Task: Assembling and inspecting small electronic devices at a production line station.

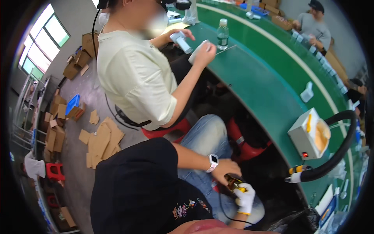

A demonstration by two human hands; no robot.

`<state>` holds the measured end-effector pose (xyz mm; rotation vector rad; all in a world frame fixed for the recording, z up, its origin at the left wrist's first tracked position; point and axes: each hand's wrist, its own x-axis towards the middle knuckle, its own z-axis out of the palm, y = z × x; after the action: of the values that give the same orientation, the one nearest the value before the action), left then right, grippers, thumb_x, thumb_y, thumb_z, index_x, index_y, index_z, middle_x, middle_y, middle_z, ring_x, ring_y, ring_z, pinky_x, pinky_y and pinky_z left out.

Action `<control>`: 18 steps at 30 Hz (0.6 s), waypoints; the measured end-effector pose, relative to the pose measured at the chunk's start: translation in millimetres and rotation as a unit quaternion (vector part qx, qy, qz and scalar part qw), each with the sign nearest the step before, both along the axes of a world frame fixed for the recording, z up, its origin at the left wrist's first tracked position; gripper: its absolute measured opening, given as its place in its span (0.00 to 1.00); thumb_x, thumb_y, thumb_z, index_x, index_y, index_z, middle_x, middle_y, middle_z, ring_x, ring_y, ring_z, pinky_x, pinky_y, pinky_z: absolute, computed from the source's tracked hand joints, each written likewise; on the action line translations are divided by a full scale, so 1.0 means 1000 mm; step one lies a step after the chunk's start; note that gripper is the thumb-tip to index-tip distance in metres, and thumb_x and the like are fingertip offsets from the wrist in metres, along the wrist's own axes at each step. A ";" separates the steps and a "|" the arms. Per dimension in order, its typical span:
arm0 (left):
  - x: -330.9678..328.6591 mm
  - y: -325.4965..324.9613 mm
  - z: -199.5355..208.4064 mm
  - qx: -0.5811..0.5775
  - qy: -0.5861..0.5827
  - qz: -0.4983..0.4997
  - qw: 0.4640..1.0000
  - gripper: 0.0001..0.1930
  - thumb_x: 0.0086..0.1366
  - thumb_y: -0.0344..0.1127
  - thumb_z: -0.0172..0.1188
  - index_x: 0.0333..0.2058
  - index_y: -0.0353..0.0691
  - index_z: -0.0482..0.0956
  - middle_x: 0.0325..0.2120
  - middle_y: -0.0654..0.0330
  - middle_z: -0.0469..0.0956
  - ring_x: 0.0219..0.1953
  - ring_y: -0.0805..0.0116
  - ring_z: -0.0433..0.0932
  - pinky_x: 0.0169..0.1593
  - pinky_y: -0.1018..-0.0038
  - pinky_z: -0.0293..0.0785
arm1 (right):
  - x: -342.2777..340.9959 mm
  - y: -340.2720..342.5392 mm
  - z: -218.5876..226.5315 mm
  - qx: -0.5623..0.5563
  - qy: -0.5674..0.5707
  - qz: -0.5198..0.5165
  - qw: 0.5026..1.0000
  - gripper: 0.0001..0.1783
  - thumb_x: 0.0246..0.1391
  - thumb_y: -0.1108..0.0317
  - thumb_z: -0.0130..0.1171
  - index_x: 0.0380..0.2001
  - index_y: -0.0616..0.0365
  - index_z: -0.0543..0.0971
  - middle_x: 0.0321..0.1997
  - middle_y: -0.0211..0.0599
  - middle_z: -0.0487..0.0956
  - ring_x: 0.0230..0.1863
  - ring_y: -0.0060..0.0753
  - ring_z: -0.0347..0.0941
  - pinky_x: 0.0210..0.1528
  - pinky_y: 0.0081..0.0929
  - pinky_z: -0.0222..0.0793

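My left hand (228, 170), bare with a white watch (212, 163) at the wrist, is over my lap, fingers curled at a small dark glossy thing (234, 181) with yellow parts. Opposite it, my right hand (246, 198) in a white glove closes around the yellow-marked end of the same thing. Its exact kind is too small and covered to tell. A thin black cable (223, 208) loops over my jeans (208, 142) below the hands.
A person (134, 82) beside me holds a pale blue-grey device (180, 42) and a white piece. On the green bench (253, 93) stand a water bottle (222, 35) and a white box (306, 136) near a black hose (346, 144). Red stools (243, 140) and flattened cardboard (103, 140) are nearby.
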<state>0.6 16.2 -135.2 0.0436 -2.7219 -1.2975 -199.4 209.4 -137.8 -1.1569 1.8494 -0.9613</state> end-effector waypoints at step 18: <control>-0.062 0.014 -0.039 0.149 -0.045 0.231 0.960 0.42 0.47 0.46 0.79 0.59 0.42 0.70 0.49 0.50 0.83 0.52 0.47 0.82 0.59 0.57 0.74 | -0.050 -0.038 -0.063 0.003 -0.449 -0.377 0.810 0.16 0.65 0.63 0.65 0.52 0.57 0.79 0.34 0.31 0.76 0.24 0.21 0.65 0.26 0.22 0.61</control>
<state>-61.7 30.1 -174.3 0.7337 -2.3445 -1.5546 -249.6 171.3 -200.8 0.1844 1.4340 -1.5667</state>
